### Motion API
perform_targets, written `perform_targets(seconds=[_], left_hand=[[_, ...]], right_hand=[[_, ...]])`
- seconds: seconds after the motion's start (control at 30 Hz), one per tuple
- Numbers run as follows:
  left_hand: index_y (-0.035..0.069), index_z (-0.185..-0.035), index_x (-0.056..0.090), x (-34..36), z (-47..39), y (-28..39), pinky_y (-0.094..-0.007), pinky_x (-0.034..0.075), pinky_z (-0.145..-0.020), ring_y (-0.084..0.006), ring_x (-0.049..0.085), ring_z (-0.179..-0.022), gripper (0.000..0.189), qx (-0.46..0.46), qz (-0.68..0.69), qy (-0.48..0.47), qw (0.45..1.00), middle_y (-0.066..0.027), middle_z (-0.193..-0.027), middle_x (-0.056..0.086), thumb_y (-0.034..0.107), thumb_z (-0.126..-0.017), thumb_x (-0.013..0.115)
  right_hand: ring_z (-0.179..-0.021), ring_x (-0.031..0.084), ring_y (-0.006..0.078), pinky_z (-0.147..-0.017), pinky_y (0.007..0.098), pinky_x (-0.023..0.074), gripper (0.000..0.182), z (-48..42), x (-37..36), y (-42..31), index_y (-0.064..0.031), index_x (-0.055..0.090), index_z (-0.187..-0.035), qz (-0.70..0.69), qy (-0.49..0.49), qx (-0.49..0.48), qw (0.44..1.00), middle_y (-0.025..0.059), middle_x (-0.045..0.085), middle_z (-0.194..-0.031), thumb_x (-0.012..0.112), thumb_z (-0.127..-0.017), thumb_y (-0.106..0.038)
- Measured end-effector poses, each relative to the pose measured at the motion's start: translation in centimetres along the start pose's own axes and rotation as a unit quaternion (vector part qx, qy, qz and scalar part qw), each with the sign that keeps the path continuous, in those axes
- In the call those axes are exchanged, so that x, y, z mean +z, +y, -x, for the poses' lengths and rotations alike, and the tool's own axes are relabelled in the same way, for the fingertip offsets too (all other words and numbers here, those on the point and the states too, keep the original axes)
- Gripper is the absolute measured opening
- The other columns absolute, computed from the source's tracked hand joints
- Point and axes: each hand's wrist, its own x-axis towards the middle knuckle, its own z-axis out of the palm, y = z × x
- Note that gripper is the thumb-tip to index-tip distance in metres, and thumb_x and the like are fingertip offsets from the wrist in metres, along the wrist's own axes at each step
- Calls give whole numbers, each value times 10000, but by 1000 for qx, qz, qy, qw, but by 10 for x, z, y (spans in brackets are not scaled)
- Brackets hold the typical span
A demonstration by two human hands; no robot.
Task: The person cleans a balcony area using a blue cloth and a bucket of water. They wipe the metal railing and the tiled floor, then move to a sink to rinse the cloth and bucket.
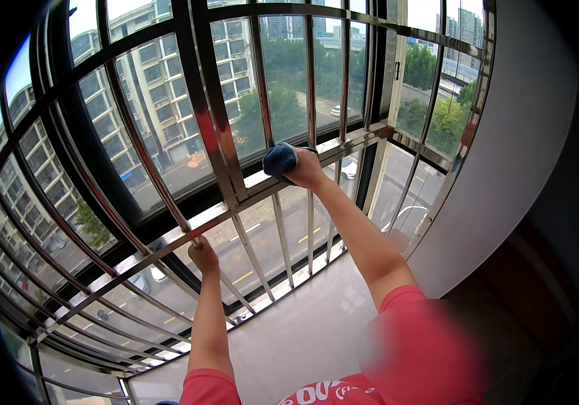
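Note:
Metal window bars (289, 238) rise in front of me, joined by a flat horizontal rail (208, 223). My left hand (203, 254) is wrapped around one upright bar just under that rail. Farther right, my right hand (305, 167) grips a dark blue cloth (281, 161), bunched up and pressed at the rail where an upright bar meets it. The hand and cloth hide that joint. Behind the bars stand glass panes (284, 86) in dark frames.
A pale, glossy sill (289, 324) runs along the foot of the bars. On the right a smooth white wall panel (512, 152) meets the corner of the grille. Through the glass lie a road, parked cars, trees and an apartment block (157, 91) far below.

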Motion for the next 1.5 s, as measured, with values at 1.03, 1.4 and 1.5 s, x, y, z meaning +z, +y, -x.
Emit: perform_targets(seconds=[1.03,1.4,1.5], left_hand=[[-4,-597,438,5,2,8,-350,321,-498,-132,402,-509,339,-4,20,68,997,-29,-536,427,182,-863,535],[-12,-570,420,-1,1,-8,-378,300,-470,-136,381,-472,400,2,20,22,1000,-43,-483,398,214,-870,554],[-9,-558,414,-3,2,-1,-379,300,-471,-136,373,-473,405,-29,0,18,999,-42,-483,392,210,-870,550]], right_hand=[[-822,634,417,-772,460,503,632,-32,-77,190,21,688,-809,181,195,267,926,258,650,-798,515,-834,-587],[-838,617,368,-753,410,476,319,6,-29,119,-30,648,-865,86,449,161,875,159,664,-883,653,-850,-349],[-828,617,358,-746,399,485,260,17,-22,93,-56,660,-835,99,341,36,934,148,658,-866,704,-802,-310]])
